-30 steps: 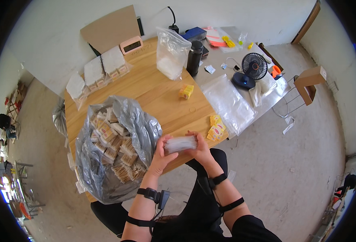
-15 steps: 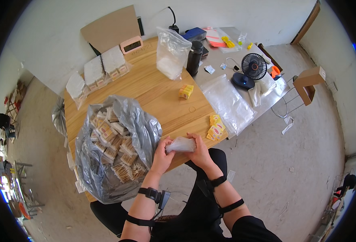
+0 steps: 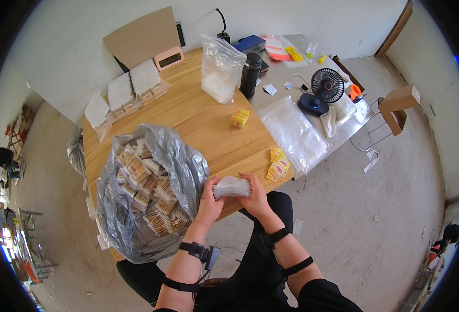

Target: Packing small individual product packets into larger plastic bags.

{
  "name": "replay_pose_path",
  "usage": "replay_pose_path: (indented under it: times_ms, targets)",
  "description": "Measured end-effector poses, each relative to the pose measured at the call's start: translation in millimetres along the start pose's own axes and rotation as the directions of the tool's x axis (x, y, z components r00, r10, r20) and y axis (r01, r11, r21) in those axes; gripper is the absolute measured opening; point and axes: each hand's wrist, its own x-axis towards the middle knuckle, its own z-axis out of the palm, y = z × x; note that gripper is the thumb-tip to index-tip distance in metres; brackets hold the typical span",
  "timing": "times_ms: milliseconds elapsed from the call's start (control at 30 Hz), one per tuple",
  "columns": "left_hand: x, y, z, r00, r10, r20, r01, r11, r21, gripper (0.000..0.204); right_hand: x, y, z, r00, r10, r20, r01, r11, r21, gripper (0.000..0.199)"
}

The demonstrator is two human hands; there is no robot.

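Observation:
Between my two hands, at the front edge of the wooden table [image 3: 219,151], is a stack of small clear plastic bags [image 3: 232,186]. My left hand [image 3: 210,202] grips its left end, and my right hand [image 3: 257,198] grips the right end. To the left stands a large grey plastic bag [image 3: 188,161], open at the top. Several bundles of cotton swabs [image 3: 159,221] with wooden sticks lie inside it. Right of my hands, small yellow cards [image 3: 278,169] are spread near the table edge. Farther back sits a banded stack of yellow cards [image 3: 239,118] beside a rubber band [image 3: 247,141].
Packed clear bags [image 3: 121,93] line the back left, near a pink clock [image 3: 169,58]. A tall clear bag [image 3: 220,73] and a black flask [image 3: 250,75] stand at the back. On the grey side table are flat plastic bags [image 3: 294,132] and a fan [image 3: 327,86].
The stack of bags has tilted and fanned slightly, showing more of its layered front edge. Both hands keep hold of it in nearly the same place.

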Motion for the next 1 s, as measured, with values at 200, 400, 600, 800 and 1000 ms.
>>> replay_pose_path:
  times_ms: [200, 400, 600, 800, 1000]
  targets:
    - [0.5, 7.3, -5.2, 0.995, 0.102, -0.011, -0.101, 0.994, 0.042, 0.069, 1.1, -14.9, -6.8, 0.997, -0.077, -0.02, 0.077, 0.997, 0.013, 0.078]
    - [1.2, 3.5, 2.9, 0.996, 0.072, -0.057, -0.066, 0.993, 0.1, 0.07, 2.0, -18.8, -4.7, 0.999, -0.039, -0.015, 0.038, 0.998, -0.058, 0.081]
    - [-0.5, -1.6, -3.1, 0.998, -0.023, -0.057, 0.03, 0.991, 0.131, 0.037, -2.5, -8.4, -2.3, 0.997, -0.036, -0.069, 0.028, 0.992, -0.125, 0.055]
    - [6.4, 34.5, -27.9, 0.994, -0.047, 0.103, 0.042, 0.998, 0.052, 0.019, -14.9, -27.1, -14.8, 0.983, 0.179, 0.037, -0.183, 0.964, 0.195, 0.039]
    - [51.6, 114.4, -56.6, 0.921, -0.09, 0.379, -0.052, 0.936, 0.347, 0.017, -14.1, -38.1, -14.3, 0.958, 0.288, 0.012, -0.188, 0.591, 0.784, 0.034]
